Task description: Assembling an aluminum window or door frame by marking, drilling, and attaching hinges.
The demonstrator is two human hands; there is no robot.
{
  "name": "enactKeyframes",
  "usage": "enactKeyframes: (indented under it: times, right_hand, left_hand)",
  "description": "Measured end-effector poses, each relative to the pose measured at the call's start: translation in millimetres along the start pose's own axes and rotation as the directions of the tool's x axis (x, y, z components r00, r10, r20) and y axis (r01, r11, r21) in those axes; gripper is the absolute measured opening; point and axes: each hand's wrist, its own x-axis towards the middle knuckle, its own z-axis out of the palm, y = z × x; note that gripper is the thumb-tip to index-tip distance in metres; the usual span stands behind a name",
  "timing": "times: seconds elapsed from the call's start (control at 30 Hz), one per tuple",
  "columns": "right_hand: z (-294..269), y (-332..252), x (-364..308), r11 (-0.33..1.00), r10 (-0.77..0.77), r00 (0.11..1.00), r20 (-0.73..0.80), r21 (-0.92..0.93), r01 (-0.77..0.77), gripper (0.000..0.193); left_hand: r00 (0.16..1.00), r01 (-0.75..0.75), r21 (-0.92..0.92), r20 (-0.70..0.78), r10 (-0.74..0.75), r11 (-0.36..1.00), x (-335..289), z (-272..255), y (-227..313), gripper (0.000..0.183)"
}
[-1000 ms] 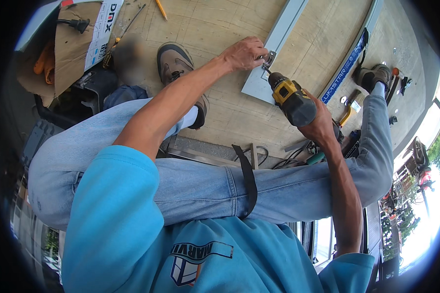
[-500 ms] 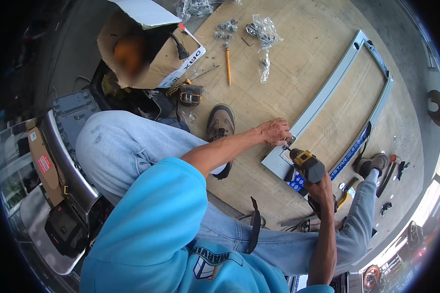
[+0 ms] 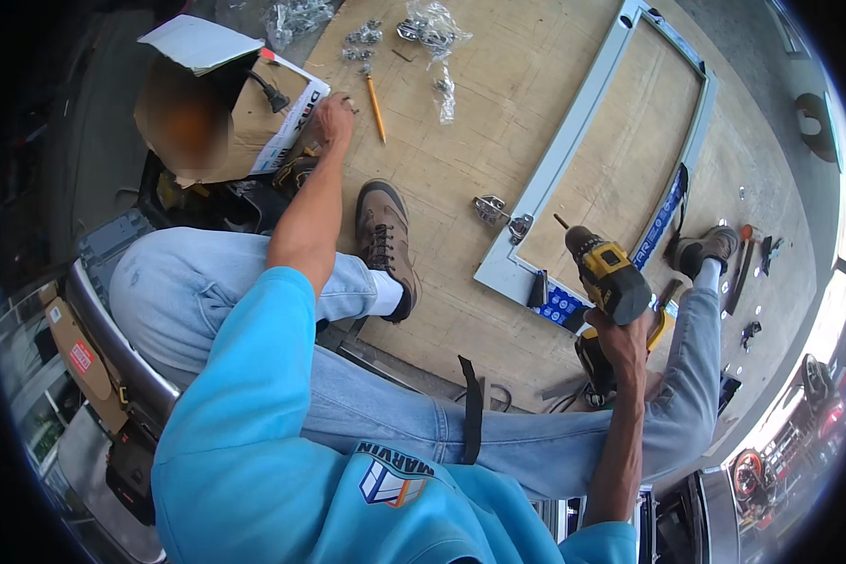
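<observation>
My right hand (image 3: 622, 346) is wrapped round the grip of a yellow-and-black cordless drill (image 3: 613, 280). Its bit points away from me, over the opening of a grey door frame (image 3: 559, 155) and clear of the rail. A metal hinge (image 3: 490, 209) sits at the frame's near left corner, part of it on the rail and part sticking out to the left. My left hand (image 3: 333, 120) is down by the cardboard box's (image 3: 271, 132) right side. Its fingers are curled together, and whatever they hold is too small to make out.
A pencil (image 3: 376, 108) lies right of my left hand, with bagged hardware (image 3: 432, 33) beyond it. My shoe (image 3: 383, 246) stands left of the frame. A hammer (image 3: 744, 268) lies at the right. A tape measure (image 3: 296, 174) is partly hidden by my left forearm.
My left hand has left the hinge and swung far left to beside the box. The drill has come away from the hinge, its bit now apart from the frame's rail. The view has shifted.
</observation>
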Motion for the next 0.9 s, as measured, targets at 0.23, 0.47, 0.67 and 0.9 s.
enactKeyframes:
  times: [0.23,0.47,0.67,0.9]
  right_hand:
    - [-9,10,-5,0.998,0.029,0.998,-0.058,0.065,-0.026,0.05]
    - [-6,-12,-1,0.986,0.041,0.998,-0.042,0.163,-0.034,0.048]
    - [0,-5,-9,0.964,0.076,0.994,-0.074,0.261,-0.054,0.042]
    - [15,26,-14,0.946,0.074,0.996,-0.054,0.319,-0.053,0.037]
  left_hand:
    - [0.998,-0.056,0.037,0.034,0.055,0.998,-1,1,52,0.019]
    - [0.894,0.442,-0.881,0.418,-0.161,0.171,-87,-10,202,0.013]
    - [0.518,0.793,-0.51,0.852,-0.072,-0.334,-215,-3,284,0.007]
    - [0.264,0.749,-0.161,0.962,0.067,-0.643,-271,1,296,0.007]
